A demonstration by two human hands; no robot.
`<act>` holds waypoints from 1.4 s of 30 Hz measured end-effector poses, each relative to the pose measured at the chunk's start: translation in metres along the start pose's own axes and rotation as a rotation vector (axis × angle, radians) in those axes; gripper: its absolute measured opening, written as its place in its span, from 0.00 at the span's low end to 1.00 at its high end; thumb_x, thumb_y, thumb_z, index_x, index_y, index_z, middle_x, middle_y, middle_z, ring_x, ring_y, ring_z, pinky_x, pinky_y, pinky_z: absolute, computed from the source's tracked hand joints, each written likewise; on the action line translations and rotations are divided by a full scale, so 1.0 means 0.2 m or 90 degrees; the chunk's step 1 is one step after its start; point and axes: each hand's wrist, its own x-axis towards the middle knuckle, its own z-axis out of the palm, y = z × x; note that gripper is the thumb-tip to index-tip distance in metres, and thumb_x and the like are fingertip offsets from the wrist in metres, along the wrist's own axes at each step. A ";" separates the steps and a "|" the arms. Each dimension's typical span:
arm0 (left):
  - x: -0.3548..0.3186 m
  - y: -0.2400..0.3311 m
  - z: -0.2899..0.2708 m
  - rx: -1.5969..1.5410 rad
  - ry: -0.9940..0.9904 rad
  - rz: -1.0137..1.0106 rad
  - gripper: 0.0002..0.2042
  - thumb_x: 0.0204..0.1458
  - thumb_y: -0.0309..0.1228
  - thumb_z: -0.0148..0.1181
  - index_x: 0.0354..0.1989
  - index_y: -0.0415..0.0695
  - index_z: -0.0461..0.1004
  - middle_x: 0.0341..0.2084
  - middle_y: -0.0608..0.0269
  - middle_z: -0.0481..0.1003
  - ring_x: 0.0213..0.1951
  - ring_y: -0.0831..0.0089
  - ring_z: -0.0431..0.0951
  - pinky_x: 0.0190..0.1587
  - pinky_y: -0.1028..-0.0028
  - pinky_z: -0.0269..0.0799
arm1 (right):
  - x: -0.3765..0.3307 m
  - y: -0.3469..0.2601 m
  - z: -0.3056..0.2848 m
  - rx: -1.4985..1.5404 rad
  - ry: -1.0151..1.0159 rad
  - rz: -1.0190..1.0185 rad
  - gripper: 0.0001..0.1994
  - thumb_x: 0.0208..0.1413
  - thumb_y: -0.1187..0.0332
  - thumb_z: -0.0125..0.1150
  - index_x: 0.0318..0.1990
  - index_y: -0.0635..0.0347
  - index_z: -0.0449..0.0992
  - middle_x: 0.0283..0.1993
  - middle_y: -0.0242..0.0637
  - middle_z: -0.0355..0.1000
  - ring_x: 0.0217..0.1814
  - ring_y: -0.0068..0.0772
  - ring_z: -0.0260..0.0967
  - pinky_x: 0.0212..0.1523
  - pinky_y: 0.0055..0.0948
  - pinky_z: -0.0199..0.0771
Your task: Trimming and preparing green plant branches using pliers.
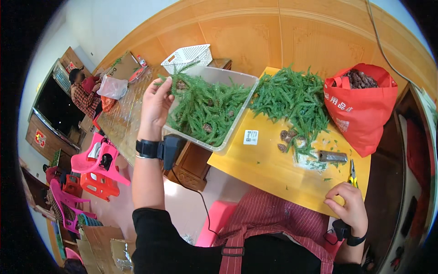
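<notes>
My left hand [157, 100] is raised at the near left corner of a clear plastic bin [246, 109], pinching a green artificial pine sprig [185, 75] between thumb and fingers. Green sprigs with several small pine cones [207, 128] fill the bin. Low over the right edge of the yellow table [246, 160] is my right hand [349, 205], its fingers curled toward the thumb with nothing visible in them. Just beyond it lie yellow-handled pliers [352, 176]. A dark brown block-like piece [333, 156] rests beside a patch of white material [311, 162].
A heap of loose sprigs [292, 93] covers the far part of the yellow table, with pine cones [286, 136] beside it. At right stands a red bag [362, 109] of pine cones. A white basket [189, 55] sits behind the bin. Another person [86, 91] stands far left near pink chairs [98, 157].
</notes>
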 end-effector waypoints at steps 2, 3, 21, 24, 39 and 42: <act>0.06 0.00 -0.04 0.000 -0.014 -0.009 0.04 0.49 0.27 0.58 0.31 0.48 0.70 0.21 0.76 0.70 0.20 0.89 0.67 0.27 0.85 0.69 | 0.00 0.01 -0.01 -0.002 -0.007 -0.002 0.07 0.39 0.74 0.64 0.25 0.63 0.71 0.26 0.40 0.70 0.31 0.39 0.69 0.33 0.30 0.68; 0.09 0.00 -0.05 0.000 -0.011 -0.026 0.05 0.50 0.28 0.58 0.34 0.47 0.70 0.23 0.74 0.71 0.23 0.86 0.69 0.30 0.83 0.70 | 0.00 0.02 -0.01 -0.002 -0.016 0.005 0.07 0.39 0.73 0.63 0.25 0.63 0.71 0.26 0.40 0.70 0.31 0.39 0.69 0.33 0.31 0.68; -0.29 -0.41 0.77 0.200 -0.479 0.016 0.14 0.55 0.28 0.49 0.49 0.41 0.66 0.29 0.68 0.69 0.33 0.81 0.70 0.36 0.81 0.67 | -0.01 0.09 -0.04 -0.023 -0.007 0.042 0.04 0.42 0.74 0.60 0.26 0.62 0.72 0.26 0.38 0.71 0.31 0.40 0.68 0.33 0.32 0.68; -0.18 -0.71 0.86 0.290 -0.471 0.022 0.17 0.51 0.28 0.54 0.50 0.40 0.64 0.36 0.61 0.69 0.36 0.77 0.69 0.40 0.78 0.67 | -0.01 0.10 -0.04 -0.017 -0.006 0.052 0.04 0.41 0.75 0.61 0.27 0.63 0.72 0.26 0.38 0.71 0.32 0.40 0.69 0.34 0.31 0.68; -0.01 -1.20 1.13 0.625 -0.428 0.037 0.21 0.40 0.38 0.64 0.38 0.35 0.70 0.29 0.51 0.74 0.34 0.58 0.75 0.37 0.67 0.69 | 0.00 0.13 -0.06 -0.031 -0.039 0.104 0.06 0.40 0.74 0.61 0.28 0.64 0.72 0.28 0.39 0.71 0.33 0.40 0.69 0.34 0.31 0.68; 0.00 -1.17 1.09 0.611 -0.436 0.056 0.17 0.40 0.38 0.64 0.30 0.35 0.73 0.23 0.51 0.74 0.29 0.59 0.75 0.33 0.67 0.69 | 0.00 0.12 -0.06 -0.041 -0.045 0.112 0.06 0.41 0.74 0.61 0.29 0.63 0.72 0.28 0.39 0.71 0.33 0.40 0.69 0.35 0.31 0.68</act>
